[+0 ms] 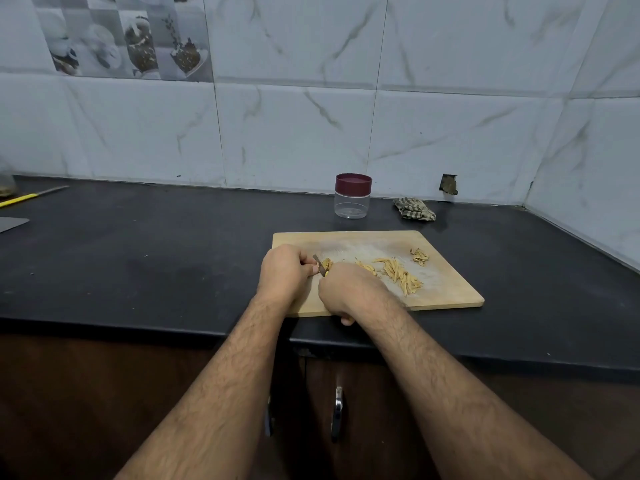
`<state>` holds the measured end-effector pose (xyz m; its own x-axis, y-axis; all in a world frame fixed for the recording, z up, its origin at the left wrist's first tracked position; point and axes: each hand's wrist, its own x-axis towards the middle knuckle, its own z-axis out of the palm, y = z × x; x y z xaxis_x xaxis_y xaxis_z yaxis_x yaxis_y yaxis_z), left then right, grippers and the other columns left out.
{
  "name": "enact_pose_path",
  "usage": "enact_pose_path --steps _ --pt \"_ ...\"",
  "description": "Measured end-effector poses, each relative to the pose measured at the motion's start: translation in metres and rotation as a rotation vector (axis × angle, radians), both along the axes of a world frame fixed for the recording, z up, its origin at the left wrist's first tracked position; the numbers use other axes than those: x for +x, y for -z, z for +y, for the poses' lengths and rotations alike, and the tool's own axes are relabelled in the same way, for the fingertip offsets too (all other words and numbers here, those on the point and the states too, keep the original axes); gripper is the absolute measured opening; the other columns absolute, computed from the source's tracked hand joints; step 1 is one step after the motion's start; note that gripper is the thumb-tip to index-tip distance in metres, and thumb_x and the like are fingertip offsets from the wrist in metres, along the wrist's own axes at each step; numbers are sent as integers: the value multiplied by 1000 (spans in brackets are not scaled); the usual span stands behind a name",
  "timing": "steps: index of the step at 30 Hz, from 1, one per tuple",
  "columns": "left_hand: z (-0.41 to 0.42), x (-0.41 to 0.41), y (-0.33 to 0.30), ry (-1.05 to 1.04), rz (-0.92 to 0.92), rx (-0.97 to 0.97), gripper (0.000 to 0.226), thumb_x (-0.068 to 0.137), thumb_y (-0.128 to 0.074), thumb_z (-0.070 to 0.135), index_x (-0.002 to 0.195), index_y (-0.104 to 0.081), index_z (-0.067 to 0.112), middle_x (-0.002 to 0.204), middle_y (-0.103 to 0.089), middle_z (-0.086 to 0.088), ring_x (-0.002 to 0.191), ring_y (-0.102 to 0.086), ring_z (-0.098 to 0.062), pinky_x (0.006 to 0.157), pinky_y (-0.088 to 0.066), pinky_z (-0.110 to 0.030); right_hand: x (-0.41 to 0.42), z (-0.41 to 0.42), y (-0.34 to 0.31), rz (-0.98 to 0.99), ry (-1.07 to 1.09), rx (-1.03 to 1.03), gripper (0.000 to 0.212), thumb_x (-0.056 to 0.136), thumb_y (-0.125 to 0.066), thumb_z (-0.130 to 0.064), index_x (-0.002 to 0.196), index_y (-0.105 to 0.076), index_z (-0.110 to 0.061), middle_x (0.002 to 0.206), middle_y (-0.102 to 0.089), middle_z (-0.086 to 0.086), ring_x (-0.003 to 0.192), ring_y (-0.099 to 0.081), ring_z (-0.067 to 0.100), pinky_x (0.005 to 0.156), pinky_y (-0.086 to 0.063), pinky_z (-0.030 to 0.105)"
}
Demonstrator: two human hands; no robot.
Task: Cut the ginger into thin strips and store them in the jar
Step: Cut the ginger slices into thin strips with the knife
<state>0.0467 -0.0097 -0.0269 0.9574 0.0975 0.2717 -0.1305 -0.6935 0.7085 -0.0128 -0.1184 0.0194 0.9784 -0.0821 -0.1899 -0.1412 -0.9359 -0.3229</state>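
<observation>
Both hands are down on the wooden cutting board [450, 292], working at its left end, just right of the frame's centre. The left hand [284, 274] has its fingers curled in, pinning a small piece of ginger [326, 263] that peeks out just to the right of its fingertips. The right hand [346, 292] sits immediately below and right of that piece, fist wrapped around a knife handle; a bit of the yellow handle pokes out under the hand at the board's near edge, and the dark knife blade [320, 265] shows in the gap between the two hands, right against the ginger.

To the right of the right hand, a loose pile of cut ginger strips [398, 273] spreads across the middle of the board, well clear of the fingers. Further right, near the board's far right corner, lies a small heap of ginger peel [419, 256].

Beyond the board, up against the marble-tiled wall, stands the clear jar [352, 201] with its maroon lid on. A crumpled checked cloth [414, 209] lies just right of it on the dark countertop [138, 258]. At the far left edge, a second yellow-handled knife [33, 195] lies on the counter.
</observation>
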Motion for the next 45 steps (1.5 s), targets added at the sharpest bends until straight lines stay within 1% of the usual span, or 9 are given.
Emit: enact_pose_path --steps 7,11,17,21,26,33,37,40,45 --pt "-2 -2 0 -16 -7 0 4 86 -74 18 86 -78 18 91 -74 4 85 -59 -9 72 -40 -21 -9 1 -7 33 -20 7 56 94 -47 -9 149 -39 -13 75 -64 5 43 -56 14 46 -49 23" --pt "-3 -4 -1 -23 -14 13 4 87 -73 18 85 -77 19 85 -69 7 83 -56 -9 71 -39 -21 -23 -2 -9 46 -44 -48 40 93 -48 -8 133 -52 -4 74 -65 5 46 -58 15 48 -50 24" --pt "-4 -7 -3 -34 -18 28 5 88 -73 19 87 -78 18 89 -70 4 85 -55 -9 73 -39 -22 -40 -8 -9 6 -81 -113 27 94 -49 -9 119 -57 -12 85 -57 4 90 -68 23 85 -58 38" --pt "-5 -7 -3 -38 -24 42 6 89 -72 20 92 -77 18 93 -71 5 86 -55 -9 75 -40 -23 -47 -12 -11 12 -74 -152 7 94 -48 -12 89 -53 -11 85 -61 4 85 -69 22 82 -58 36" --pt "-5 -7 -2 -45 -16 37 8 89 -71 20 94 -77 19 98 -72 3 93 -59 -12 78 -40 -23 -52 -19 -18 3 -95 -158 18 96 -47 -15 108 -59 -10 89 -61 5 82 -64 24 81 -57 36" --pt "-2 -10 -6 -9 -2 70 21 94 -62 23 110 -75 20 113 -72 4 110 -61 -16 90 -43 -24 -46 -33 -19 -110 -27 -92 15 97 -41 -15 99 -56 -14 86 -58 4 82 -60 23 65 -45 32" --pt "-3 -10 -7 40 15 106 16 91 -65 32 102 -74 22 100 -71 1 101 -61 -17 90 -46 -30 -45 -41 -9 -60 -36 -59 15 98 -42 -13 95 -56 -9 83 -65 6 73 -64 21 62 -45 32" --pt "-3 -9 -5 51 12 152 30 91 -67 32 118 -72 19 114 -72 3 109 -61 -16 93 -47 -29 -44 -41 -9 -53 -5 -11 19 98 -39 -16 87 -53 -11 73 -66 4 65 -65 18 61 -43 32" --pt "-2 -3 -3 55 16 165 21 92 -67 30 110 -76 24 109 -73 6 104 -62 -15 88 -47 -28 -38 -38 -12 -27 27 31 23 98 -40 -18 77 -47 -11 76 -66 5 52 -64 15 48 -38 26"
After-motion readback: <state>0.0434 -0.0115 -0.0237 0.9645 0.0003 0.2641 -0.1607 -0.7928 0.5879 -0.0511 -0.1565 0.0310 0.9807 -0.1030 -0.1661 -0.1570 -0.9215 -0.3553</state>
